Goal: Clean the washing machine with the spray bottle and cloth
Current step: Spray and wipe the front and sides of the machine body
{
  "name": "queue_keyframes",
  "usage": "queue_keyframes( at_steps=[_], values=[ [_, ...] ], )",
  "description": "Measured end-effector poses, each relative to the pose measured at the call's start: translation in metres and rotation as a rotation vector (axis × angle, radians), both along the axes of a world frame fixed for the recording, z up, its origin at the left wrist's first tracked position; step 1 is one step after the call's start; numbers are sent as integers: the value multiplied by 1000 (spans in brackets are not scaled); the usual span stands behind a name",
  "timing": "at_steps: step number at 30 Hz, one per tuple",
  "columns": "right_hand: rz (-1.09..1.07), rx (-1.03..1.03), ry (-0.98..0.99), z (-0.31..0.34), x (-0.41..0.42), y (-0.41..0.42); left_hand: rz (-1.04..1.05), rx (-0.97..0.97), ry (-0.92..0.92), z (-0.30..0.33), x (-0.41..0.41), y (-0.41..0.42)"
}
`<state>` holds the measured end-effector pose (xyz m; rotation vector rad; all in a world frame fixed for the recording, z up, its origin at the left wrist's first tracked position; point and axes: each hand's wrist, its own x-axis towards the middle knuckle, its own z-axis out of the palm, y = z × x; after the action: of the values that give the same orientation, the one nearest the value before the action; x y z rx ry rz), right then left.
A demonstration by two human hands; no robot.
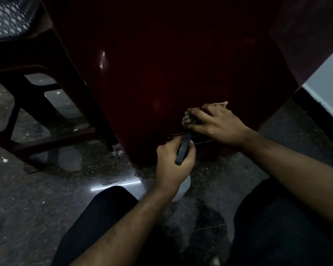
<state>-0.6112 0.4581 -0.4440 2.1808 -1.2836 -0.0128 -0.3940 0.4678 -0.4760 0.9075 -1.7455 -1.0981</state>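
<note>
The cloth point(188, 118) is pressed low on the washer point(171, 73) by the right hand point(217, 121), fingers curled on it. The bottle point(183, 186) is gripped by the left hand point(174, 162); spray could be wasted on the floor point(46, 198) if misaimed.

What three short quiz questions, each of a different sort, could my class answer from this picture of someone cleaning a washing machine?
1. True or false: the right hand presses the cloth on the dark red washing machine.
2. Which hand grips the spray bottle? A left, B right.
3. Fill in: left of the machine stands a plastic ___.

Key: 1 true. 2 A, the left hand. 3 chair.
</note>
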Motion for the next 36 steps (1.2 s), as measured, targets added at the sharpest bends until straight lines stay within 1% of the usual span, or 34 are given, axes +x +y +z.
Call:
queue_keyframes(
  at_steps=[2, 3, 5, 6, 8, 9, 10, 11, 12, 13, 14, 15, 18, 21, 22, 24, 26, 27, 28, 29, 30, 31, 33, 34, 36],
  values=[
    [-13, 10, 16, -8, -9, 5, -19, 3, -6, -15, -1, -2],
    [-34, -39, 64, -5, -12, 9, -25, 17, -10, -22, -1, -3],
    [-180, -152, 37, 0, -20, 13, -22, 47, 10, -33, 0, -6],
    [-276, -192, -6, 0, -28, 13, -22, 57, 28, -36, -4, -5],
    [-403, -216, -207, 4, -23, 7, -24, 31, 34, -34, -12, -7],
    [-387, -194, -227, 3, -16, 4, -30, 4, 41, -32, -18, -7],
    [-298, -168, -225, -1, -12, 1, -24, -26, 43, -29, -24, -7],
    [-210, -79, -195, -9, -12, 4, -16, -48, 43, -28, -30, -7],
    [-124, -3, -88, -19, -18, 11, -14, -60, 39, -28, -35, -6],
    [-72, 26, 36, -26, -31, 20, -19, -54, 45, -29, -38, -5],
    [-67, 54, 78, -29, -44, 29, -29, -35, 52, -32, -40, -3],
    [-106, 50, 52, -29, -54, 35, -43, -10, 57, -36, -42, -2],
    [-198, -63, -65, -23, -61, 42, -50, 49, 3, -51, -48, -3],
    [-211, -121, -156, -27, -48, 32, -61, 73, 5, -61, -57, -7],
    [-189, -114, -158, -33, -46, 29, -62, 65, 12, -62, -60, -11],
    [-181, -38, -123, -44, -49, 28, -36, 33, 29, -60, -62, -20],
    [-200, 23, -51, -53, -57, 37, -17, -10, 22, -57, -68, -24],
    [-242, 16, -26, -55, -57, 41, -16, -32, 8, -55, -71, -25],
    [-313, 2, -42, -60, -58, 45, -15, -45, -4, -52, -74, -23],
    [-380, -11, -122, -61, -58, 47, -17, -50, -2, -51, -77, -20],
    [-399, -40, -160, -61, -57, 48, -21, -52, 2, -50, -79, -17],
    [-419, -73, -153, -60, -56, 49, -25, -64, 5, -50, -79, -14],
    [-459, -129, -281, -47, -53, 47, -54, -76, 9, -53, -79, -9],
    [-460, -125, -282, -46, -53, 47, -69, -60, 18, -54, -78, -6],
    [-385, -158, -221, -56, -58, 48, -100, -28, 27, -56, -80, -5]
  ],
)
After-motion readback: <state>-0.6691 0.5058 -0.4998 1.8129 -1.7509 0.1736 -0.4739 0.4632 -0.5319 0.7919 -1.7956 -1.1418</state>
